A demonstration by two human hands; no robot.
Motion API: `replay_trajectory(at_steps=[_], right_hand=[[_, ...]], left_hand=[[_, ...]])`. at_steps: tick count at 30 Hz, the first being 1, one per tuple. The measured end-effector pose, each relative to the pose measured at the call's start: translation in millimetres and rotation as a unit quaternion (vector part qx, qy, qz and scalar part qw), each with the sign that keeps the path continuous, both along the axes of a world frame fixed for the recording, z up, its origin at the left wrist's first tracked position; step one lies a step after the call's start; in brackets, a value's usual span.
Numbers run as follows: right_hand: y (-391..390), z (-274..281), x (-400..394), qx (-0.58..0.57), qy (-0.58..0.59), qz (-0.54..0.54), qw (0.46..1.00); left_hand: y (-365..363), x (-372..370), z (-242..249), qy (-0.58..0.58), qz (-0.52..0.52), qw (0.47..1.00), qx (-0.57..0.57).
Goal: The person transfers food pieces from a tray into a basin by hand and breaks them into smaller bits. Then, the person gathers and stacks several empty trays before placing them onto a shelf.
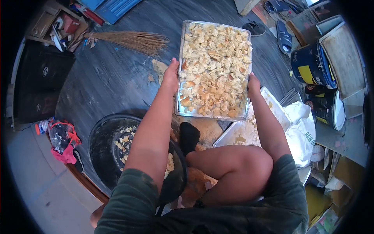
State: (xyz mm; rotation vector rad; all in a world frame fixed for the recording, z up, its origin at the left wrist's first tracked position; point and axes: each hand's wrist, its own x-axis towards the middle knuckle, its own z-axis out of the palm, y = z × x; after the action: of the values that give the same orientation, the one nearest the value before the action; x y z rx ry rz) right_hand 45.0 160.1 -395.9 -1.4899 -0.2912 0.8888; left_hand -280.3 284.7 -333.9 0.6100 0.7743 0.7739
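Observation:
A metal baking tray (182, 113) is held up in front of me, spread with pale torn bread pieces (216, 66), some with brown crust. My left hand (170, 73) grips its left side, fingers hidden beneath the rim. On the opposite long side, my right hand (254, 83) closes around the edge a little lower down. Below my left forearm stands a large black tub (102, 124) with more bread pieces inside. Another metal tray (249, 125), with crumbs stuck on it, lies on the floor under my right forearm.
A straw broom (132, 41) lies at the upper left. Paint buckets (311, 64) and boards (343, 58) stand on the right, near a white sack (302, 130). Slippers (283, 38) lie at the upper right. A black cabinet (41, 78) stands at left, with a pink bag (64, 154) below it.

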Motion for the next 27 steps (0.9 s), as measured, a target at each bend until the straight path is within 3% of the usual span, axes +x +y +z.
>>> replay_trajectory(at_steps=[2, 9, 11, 13, 16, 17, 18, 20, 22, 23, 25, 27], right_hand=[[-2, 6, -7, -0.002, -0.021, -0.015, 1.0], [-3, 18, -25, -0.105, -0.265, -0.072, 0.956], [-7, 12, -19, -0.104, -0.265, -0.063, 0.957], [-14, 39, -37, -0.141, -0.279, -0.043, 0.949], [-13, 38, -24, -0.188, -0.283, -0.008, 0.94], [-12, 37, -21, -0.17, -0.207, -0.018, 0.963], [-18, 39, -23, -0.162, -0.205, -0.016, 0.965], [-23, 46, -23, -0.132, -0.402, -0.057, 0.904], [-27, 75, -31, -0.099, -0.443, -0.086, 0.887], [-30, 97, -35, -0.068, -0.483, -0.119, 0.865], [-38, 158, -52, 0.072, -0.286, -0.045, 0.955], [-52, 236, -97, 0.144, -0.274, 0.02, 0.951]], left_hand=[[-3, -3, 5, 0.003, -0.006, 1.0, 0.013], [-3, -12, 8, 0.014, -0.02, 0.999, 0.03], [-10, -18, 12, -0.011, -0.056, 0.998, 0.034], [-15, -18, 24, -0.007, -0.073, 0.997, 0.031], [-39, -22, 65, 0.036, -0.078, 0.996, 0.023], [-45, -27, 72, 0.08, -0.089, 0.992, 0.029], [-53, -37, 77, 0.125, -0.098, 0.987, 0.037], [-52, -49, 47, 0.118, -0.029, 0.992, -0.018], [-75, -68, 51, 0.205, 0.0, 0.967, 0.15], [-89, -76, 61, 0.208, 0.044, 0.962, 0.169], [-107, -102, 82, 0.185, 0.059, 0.964, 0.181], [-136, -127, 112, 0.181, 0.099, 0.954, 0.218]])
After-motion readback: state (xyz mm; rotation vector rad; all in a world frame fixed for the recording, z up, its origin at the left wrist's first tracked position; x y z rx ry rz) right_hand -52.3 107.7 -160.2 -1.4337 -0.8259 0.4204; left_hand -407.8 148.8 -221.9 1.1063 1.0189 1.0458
